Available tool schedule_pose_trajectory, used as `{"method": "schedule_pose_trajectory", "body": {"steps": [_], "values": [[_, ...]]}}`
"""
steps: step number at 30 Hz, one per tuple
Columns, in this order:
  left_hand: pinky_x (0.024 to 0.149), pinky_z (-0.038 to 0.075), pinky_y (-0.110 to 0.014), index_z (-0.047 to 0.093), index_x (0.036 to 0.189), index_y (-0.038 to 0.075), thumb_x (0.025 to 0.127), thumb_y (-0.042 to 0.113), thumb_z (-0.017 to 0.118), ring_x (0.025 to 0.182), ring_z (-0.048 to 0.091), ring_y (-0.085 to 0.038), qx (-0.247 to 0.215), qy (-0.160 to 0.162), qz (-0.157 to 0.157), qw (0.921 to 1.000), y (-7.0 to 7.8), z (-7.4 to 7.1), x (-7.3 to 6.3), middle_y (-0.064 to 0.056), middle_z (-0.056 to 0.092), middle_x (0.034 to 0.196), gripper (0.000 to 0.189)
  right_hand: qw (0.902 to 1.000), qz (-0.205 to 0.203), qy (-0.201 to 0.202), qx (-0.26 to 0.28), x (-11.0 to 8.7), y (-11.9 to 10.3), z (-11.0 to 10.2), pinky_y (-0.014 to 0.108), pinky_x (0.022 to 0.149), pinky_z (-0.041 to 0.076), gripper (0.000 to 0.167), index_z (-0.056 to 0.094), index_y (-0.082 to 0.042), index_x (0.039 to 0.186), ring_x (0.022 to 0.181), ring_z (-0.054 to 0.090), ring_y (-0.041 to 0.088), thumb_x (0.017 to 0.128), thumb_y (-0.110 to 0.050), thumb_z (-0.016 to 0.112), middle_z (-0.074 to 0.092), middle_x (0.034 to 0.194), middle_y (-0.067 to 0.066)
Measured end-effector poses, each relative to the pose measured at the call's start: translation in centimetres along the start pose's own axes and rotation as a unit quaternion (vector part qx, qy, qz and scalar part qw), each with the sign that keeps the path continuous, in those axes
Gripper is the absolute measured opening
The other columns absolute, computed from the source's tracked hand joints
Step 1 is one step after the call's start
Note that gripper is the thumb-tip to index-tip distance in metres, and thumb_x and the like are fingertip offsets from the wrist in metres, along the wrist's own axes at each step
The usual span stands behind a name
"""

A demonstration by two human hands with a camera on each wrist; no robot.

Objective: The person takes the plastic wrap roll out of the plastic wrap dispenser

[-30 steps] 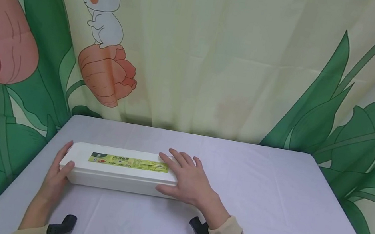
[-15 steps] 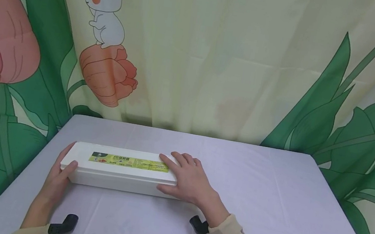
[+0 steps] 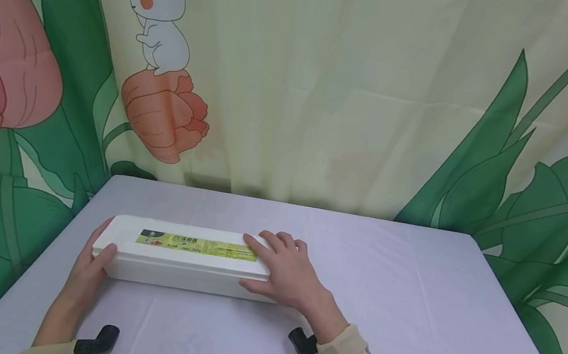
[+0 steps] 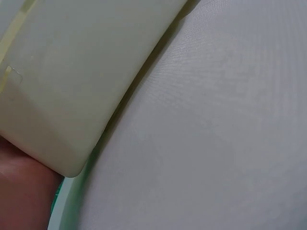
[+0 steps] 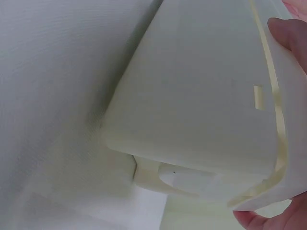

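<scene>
A long white cling film dispenser [image 3: 181, 276] with a green-yellow printed label lies on the table, left of the middle. My left hand [image 3: 84, 272] holds its left end, thumb at the front corner and fingers along the end and partly hidden. Over the right end of the lid lies my right hand [image 3: 288, 272], gripping it with the thumb at the front and the other fingers spread across the top towards the back. The right wrist view shows a thin gap between the dispenser's lid [image 5: 292, 105] and its body [image 5: 201, 86], with fingertips at the lid's edge.
A white cloth covers the table [image 3: 433, 321]. Behind it hangs a curtain [image 3: 320, 84] printed with tulips, leaves and a rabbit on a carrot. Black wrist camera mounts [image 3: 96, 342] sit on both forearms.
The fingers of my right hand have drawn in slightly on the lid. Otherwise both hands and the dispenser stay where they were, apart from a slight shift of the view.
</scene>
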State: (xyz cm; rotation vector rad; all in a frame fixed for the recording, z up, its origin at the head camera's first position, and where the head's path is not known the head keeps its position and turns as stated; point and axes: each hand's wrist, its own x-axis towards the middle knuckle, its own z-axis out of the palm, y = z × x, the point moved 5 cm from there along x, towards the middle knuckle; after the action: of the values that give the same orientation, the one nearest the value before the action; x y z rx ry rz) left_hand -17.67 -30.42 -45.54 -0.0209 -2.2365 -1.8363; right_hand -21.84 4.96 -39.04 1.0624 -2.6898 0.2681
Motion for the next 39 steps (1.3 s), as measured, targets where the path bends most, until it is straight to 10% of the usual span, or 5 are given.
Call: {"method": "schedule_pose_trajectory", "body": {"steps": [7, 15, 20, 27, 39], "values": [[0.099, 0.036, -0.010, 0.021, 0.161, 0.013, 0.105, 0.028, 0.044, 0.134, 0.036, 0.001, 0.057, 0.012, -0.004, 0.9983, -0.4, 0.1, 0.0, 0.000, 0.035, 0.157, 0.062, 0.9993, 0.026, 0.023, 0.012, -0.5, 1.3, -1.3, 0.054, 0.092, 0.043, 0.075, 0.049, -0.026, 0.151, 0.123, 0.049, 0.034, 0.087, -0.061, 0.069, 0.052, 0.142, 0.007], [0.118, 0.023, -0.039, 0.023, 0.162, 0.019, 0.103, 0.021, 0.054, 0.145, 0.027, -0.008, 0.071, -0.003, -0.003, 0.9974, -0.3, 0.2, 0.2, -0.011, 0.025, 0.164, 0.067, 0.9963, 0.050, 0.071, 0.001, -2.4, 3.4, -4.0, 0.058, 0.089, 0.043, 0.077, 0.052, -0.022, 0.149, 0.122, 0.049, 0.037, 0.083, -0.057, 0.074, 0.053, 0.141, 0.009], [0.106, 0.032, -0.021, 0.023, 0.162, 0.020, 0.101, 0.017, 0.061, 0.131, 0.035, 0.002, 0.102, 0.000, 0.012, 0.9947, 0.0, 0.1, 0.2, -0.018, 0.033, 0.159, 0.071, 0.9936, 0.066, 0.092, -0.007, -4.3, 4.7, -5.5, 0.059, 0.089, 0.044, 0.080, 0.052, -0.019, 0.149, 0.122, 0.049, 0.039, 0.081, -0.055, 0.077, 0.054, 0.139, 0.009], [0.116, 0.019, -0.066, 0.028, 0.160, 0.016, 0.097, 0.020, 0.069, 0.150, 0.024, -0.029, 0.146, 0.027, 0.016, 0.9887, 0.4, -0.1, 0.2, -0.012, 0.027, 0.164, 0.075, 0.9899, 0.095, 0.104, -0.015, -7.2, 6.4, -6.4, 0.062, 0.089, 0.044, 0.081, 0.051, -0.019, 0.149, 0.122, 0.049, 0.041, 0.081, -0.052, 0.078, 0.054, 0.140, 0.013], [0.115, 0.019, -0.067, 0.047, 0.148, 0.004, 0.090, 0.013, 0.075, 0.146, 0.029, -0.042, 0.238, 0.055, 0.089, 0.9656, 1.4, 0.4, 0.6, -0.019, 0.038, 0.156, 0.064, 0.9811, 0.137, 0.127, -0.049, -12.8, 8.4, -7.5, 0.064, 0.084, 0.044, 0.082, 0.052, -0.018, 0.148, 0.118, 0.049, 0.041, 0.078, -0.050, 0.080, 0.054, 0.137, 0.013]]}}
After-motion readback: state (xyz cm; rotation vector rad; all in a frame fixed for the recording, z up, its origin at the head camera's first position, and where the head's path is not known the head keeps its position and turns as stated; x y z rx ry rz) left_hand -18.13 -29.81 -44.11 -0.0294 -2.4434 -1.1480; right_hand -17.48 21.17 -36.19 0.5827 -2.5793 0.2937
